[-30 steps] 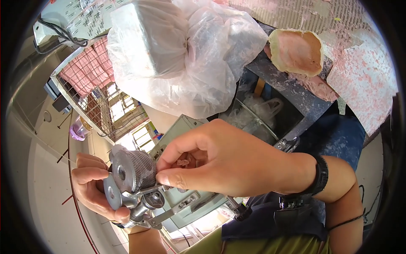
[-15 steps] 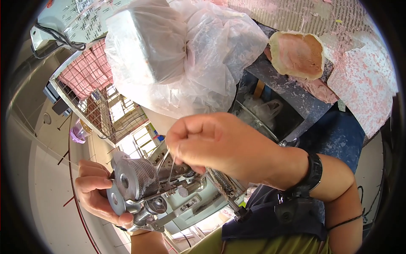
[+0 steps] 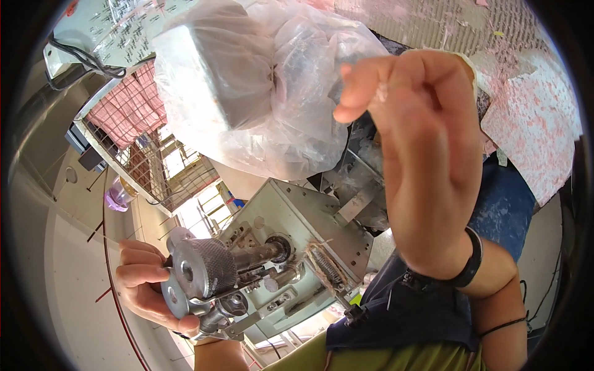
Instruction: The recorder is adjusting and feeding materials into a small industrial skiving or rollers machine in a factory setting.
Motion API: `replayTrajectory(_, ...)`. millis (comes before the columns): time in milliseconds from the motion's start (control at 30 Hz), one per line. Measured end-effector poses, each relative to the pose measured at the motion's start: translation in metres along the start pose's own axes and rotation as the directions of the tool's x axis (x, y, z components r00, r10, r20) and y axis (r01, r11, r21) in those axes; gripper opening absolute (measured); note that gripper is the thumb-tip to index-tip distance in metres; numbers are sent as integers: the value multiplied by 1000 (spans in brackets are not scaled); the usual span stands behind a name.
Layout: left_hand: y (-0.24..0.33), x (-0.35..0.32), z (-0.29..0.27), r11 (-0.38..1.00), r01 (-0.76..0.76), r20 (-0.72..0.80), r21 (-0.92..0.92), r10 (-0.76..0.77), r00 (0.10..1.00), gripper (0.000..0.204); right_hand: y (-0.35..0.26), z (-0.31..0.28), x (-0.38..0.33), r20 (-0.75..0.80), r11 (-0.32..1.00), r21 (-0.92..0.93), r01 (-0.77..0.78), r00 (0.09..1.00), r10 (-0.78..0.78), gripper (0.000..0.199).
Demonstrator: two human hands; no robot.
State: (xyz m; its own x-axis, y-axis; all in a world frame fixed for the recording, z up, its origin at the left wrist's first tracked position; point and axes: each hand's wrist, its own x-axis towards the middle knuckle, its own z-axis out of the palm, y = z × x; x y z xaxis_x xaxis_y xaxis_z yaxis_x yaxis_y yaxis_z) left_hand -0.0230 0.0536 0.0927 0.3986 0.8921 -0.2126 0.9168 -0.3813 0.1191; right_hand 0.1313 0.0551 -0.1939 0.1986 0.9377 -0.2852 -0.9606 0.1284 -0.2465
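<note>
Left hand (image 3: 143,285): curled round flat grey metal disc (image 3: 172,304) | right hand (image 3: 433,123): bent, can't tell if holding | bumpy grey metal roller (image 3: 207,267): near-left of right hand, long left-to-right, left hand closer

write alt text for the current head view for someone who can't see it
A person's left hand grips a smooth metal disc beside a knurled roller on a pale green machine. The right hand, blurred, is raised near a white plastic bag; whether that hand holds anything is unclear.

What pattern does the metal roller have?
The roller is finely crosshatched grey; see the head view.
</note>
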Motion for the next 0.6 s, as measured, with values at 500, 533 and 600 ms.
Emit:
replayTrajectory(500,14,5,15,999,29,-104,22,-27,994,75,-11,31,-12,654,879,-86,-469,639,405,17)
replayTrajectory(533,15,5,16,999,38,-109,30,-35,993,75,-11,31,-8,673,839,-132,-527,574,467,18)
replayTrajectory(600,15,4,16,998,45,-104,33,-42,994,75,-10,29,2,736,868,-175,-465,524,429,19)
